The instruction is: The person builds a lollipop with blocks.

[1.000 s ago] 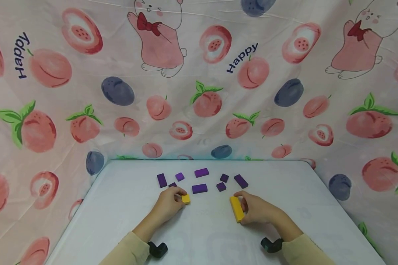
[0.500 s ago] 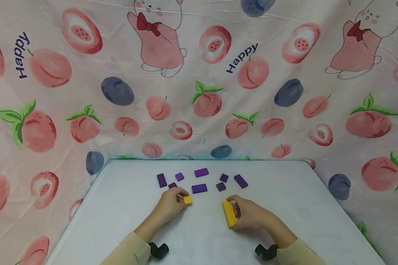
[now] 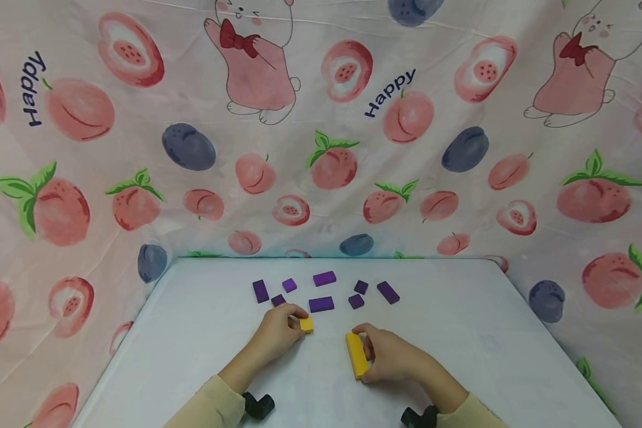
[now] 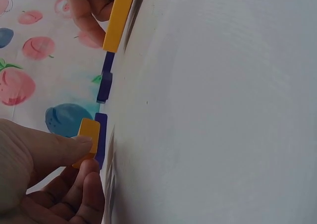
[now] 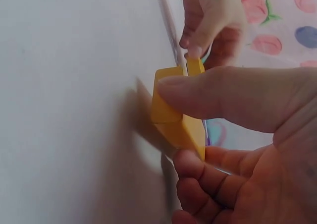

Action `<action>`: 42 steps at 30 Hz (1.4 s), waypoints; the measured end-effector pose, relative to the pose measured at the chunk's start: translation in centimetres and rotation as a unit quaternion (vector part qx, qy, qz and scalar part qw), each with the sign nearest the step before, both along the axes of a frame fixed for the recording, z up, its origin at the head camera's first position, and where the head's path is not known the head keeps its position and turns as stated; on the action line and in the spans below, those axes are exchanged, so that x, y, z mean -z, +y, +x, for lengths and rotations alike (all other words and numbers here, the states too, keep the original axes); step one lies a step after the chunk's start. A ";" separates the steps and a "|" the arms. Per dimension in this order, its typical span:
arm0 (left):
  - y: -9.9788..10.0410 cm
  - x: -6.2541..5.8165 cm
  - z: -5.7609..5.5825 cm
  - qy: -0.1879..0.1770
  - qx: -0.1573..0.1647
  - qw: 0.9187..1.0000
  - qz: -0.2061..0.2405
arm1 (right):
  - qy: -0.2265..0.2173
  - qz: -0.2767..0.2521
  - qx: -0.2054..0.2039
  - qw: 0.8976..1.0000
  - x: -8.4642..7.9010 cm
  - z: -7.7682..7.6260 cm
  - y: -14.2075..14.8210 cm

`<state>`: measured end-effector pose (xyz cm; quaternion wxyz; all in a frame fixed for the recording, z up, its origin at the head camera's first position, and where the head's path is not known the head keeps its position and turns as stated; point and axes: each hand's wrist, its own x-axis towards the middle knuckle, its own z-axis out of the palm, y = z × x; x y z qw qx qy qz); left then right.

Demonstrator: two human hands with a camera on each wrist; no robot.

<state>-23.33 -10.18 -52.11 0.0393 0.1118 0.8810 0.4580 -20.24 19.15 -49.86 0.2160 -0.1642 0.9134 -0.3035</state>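
Note:
My left hand pinches a small yellow block between thumb and fingers, just in front of the purple blocks. To its right, my right hand grips a long yellow block by its two ends, thumb on the near end. In the right wrist view the thumb lies over the end face of the long block, and its shadow falls on the table beside it. The left wrist view has the small block under the left thumb, with the long block farther off.
Beyond the hands lie several purple blocks, among them a long one, another long one at the right and a small one. They rest on a white table. A fruit-printed cloth hangs behind its far edge.
My right hand has moved left and slightly nearer with the long yellow block, closing the distance to the left hand. The left hand has shifted slightly right with the small block.

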 end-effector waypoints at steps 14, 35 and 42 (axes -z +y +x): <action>0.9 0.1 0.3 -0.001 0.020 1.000 -0.013 | -0.011 0.006 -0.001 1.000 -0.1 1.3 -2.1; 1.6 0.4 0.5 -0.007 0.047 0.998 -0.028 | 0.027 0.018 0.020 0.999 0.5 2.5 -3.9; 1.8 0.2 0.7 -0.012 0.049 0.998 -0.038 | 0.027 0.022 0.026 0.999 0.5 2.7 -4.3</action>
